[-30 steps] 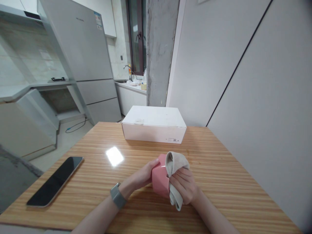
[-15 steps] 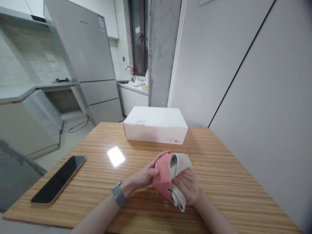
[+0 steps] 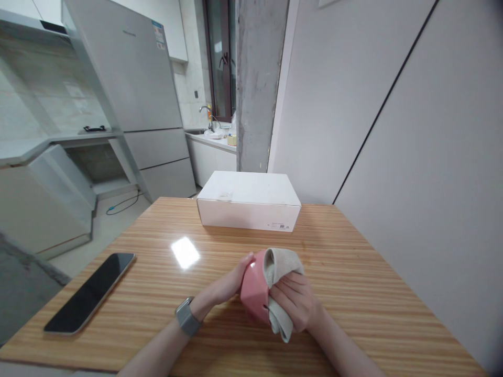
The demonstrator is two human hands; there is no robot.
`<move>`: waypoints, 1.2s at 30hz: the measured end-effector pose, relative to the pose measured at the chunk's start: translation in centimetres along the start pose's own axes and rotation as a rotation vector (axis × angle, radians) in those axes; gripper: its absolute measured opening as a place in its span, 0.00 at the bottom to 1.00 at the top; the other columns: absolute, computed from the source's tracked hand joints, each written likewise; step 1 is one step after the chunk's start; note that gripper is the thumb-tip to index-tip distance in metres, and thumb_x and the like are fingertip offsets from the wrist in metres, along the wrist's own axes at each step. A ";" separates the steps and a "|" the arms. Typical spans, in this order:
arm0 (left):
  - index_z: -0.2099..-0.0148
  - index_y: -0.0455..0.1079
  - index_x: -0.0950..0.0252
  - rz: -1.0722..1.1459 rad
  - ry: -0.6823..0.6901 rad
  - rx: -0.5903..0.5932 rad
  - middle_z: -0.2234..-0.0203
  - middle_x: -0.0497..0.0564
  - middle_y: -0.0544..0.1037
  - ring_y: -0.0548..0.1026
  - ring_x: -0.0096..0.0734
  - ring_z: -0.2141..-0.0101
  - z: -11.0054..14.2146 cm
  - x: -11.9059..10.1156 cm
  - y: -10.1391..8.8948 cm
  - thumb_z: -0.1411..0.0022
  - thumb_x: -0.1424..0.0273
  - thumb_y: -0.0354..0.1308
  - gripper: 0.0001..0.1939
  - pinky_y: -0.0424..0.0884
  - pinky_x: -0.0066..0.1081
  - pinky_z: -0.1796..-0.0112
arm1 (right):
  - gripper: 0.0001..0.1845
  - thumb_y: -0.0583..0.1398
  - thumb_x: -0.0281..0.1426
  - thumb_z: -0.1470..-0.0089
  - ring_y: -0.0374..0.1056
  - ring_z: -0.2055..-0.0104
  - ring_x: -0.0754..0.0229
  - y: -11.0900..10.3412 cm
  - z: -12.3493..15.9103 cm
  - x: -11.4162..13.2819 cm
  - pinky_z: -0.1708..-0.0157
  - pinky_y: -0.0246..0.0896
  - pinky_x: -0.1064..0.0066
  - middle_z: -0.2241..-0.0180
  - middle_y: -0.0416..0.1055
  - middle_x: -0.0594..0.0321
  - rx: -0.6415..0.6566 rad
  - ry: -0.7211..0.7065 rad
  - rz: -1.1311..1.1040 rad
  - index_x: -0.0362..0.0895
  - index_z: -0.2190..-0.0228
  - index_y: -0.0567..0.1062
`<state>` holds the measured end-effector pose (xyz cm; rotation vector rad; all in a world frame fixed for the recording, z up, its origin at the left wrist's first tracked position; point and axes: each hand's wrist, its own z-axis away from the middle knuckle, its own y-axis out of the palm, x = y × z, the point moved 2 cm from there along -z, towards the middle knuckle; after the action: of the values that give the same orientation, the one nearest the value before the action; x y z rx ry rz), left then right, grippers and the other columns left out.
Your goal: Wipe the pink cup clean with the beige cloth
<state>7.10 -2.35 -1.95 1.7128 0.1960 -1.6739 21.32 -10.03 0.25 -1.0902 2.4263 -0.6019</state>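
The left hand (image 3: pixel 226 277) curls around a pink faceted container (image 3: pixel 253 293) above the desk (image 3: pixel 334 262), the right hand (image 3: pixel 293 301) closed on a beige cloth (image 3: pixel 280 264) against its side, a white box (image 3: pixel 248 207) and phone (image 3: pixel 89 293) lying well apart

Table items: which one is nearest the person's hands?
The pink faceted object, held between the left hand and the right hand with a beige cloth; the white box and black smartphone lie apart from the hands.

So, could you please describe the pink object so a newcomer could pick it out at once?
Find the striped wooden table with a white box at its far end. The left hand and right hand hold a pink faceted object. It alone is pink, and the right hand presses a beige cloth against it.
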 end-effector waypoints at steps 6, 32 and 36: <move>0.40 0.64 0.64 0.027 0.024 0.048 0.50 0.57 0.74 0.71 0.44 0.49 0.0 0.3 -0.4 0.38 0.50 0.48 0.31 0.60 0.41 0.47 | 0.20 0.46 0.37 0.37 0.69 0.75 0.55 0.1 1.0 -0.8 0.72 0.62 0.63 0.76 0.73 0.54 0.000 0.115 -0.051 0.38 0.63 0.72; 0.36 0.55 0.59 -0.141 0.282 -0.060 0.38 0.53 0.60 0.57 0.44 0.39 0.1 -1.0 0.5 0.42 0.64 0.59 0.33 0.49 0.41 0.40 | 0.19 0.45 0.39 0.38 0.66 0.73 0.54 0.7 1.6 -2.1 0.72 0.59 0.62 0.73 0.69 0.56 -0.037 0.305 -0.098 0.42 0.62 0.69; 0.36 0.54 0.55 0.088 0.182 -0.016 0.43 0.53 0.67 0.67 0.45 0.47 -0.1 -0.7 0.8 0.41 0.58 0.57 0.32 0.63 0.41 0.48 | 0.17 0.47 0.36 0.38 0.68 0.72 0.54 0.4 1.4 -1.7 0.70 0.61 0.62 0.73 0.71 0.55 -0.051 0.214 -0.015 0.39 0.62 0.70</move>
<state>7.57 -2.57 -0.99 1.8348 0.2155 -1.4504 22.82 -8.79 -0.80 -1.1165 2.6304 -0.6980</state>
